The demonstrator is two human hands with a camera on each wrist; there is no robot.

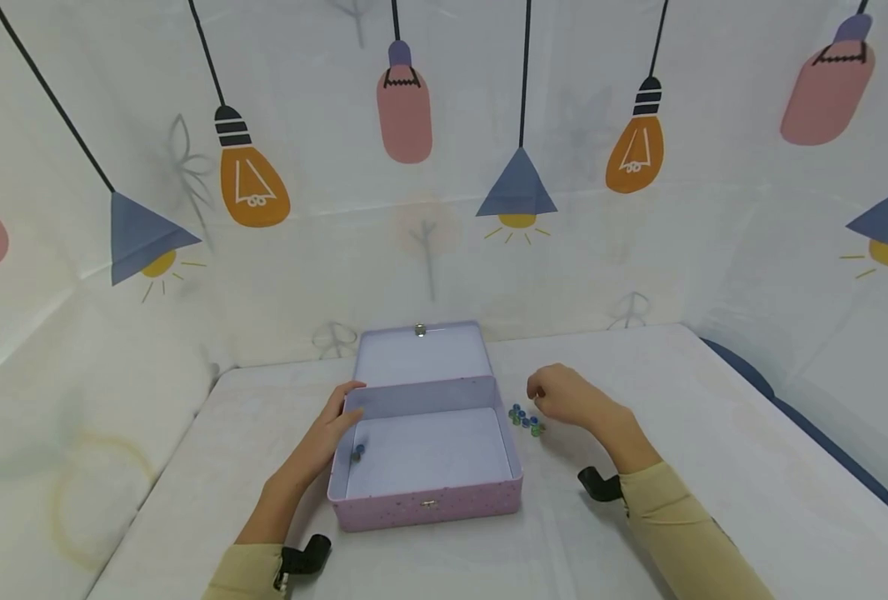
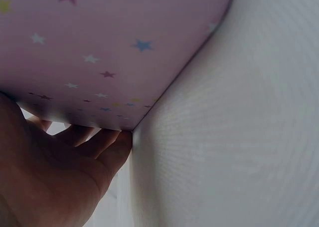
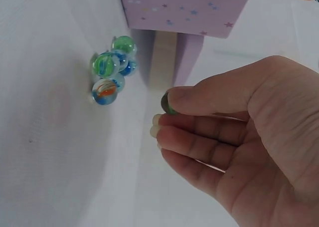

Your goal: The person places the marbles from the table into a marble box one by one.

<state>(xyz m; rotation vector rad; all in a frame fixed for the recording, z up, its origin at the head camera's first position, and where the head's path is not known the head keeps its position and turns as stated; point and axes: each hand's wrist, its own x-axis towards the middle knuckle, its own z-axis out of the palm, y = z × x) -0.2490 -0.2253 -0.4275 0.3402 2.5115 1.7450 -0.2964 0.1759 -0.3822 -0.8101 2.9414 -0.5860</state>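
Note:
A lilac, star-patterned tin box (image 1: 429, 497) stands on the table with its hinged lid (image 1: 423, 354) tipped back. My left hand (image 1: 329, 433) holds the box's left wall, thumb over the rim; in the left wrist view the fingers (image 2: 117, 149) lie against the starry outside. Just right of the box, my right hand (image 1: 570, 397) pinches a dark green marble (image 3: 166, 102) between thumb and fingers. Several glass marbles (image 3: 106, 65), green, blue and one with an orange swirl (image 3: 104, 91), lie grouped on the cloth near that hand. Inside the box, a few small marbles (image 1: 357, 452) rest by the left wall.
A white cloth (image 1: 601, 550) covers the table. Behind it hangs a pale curtain (image 1: 444, 275) printed with lamps and bulbs. Dark blue material (image 1: 811, 433) shows past the table's right edge. Each wrist carries a black camera mount (image 1: 600, 484).

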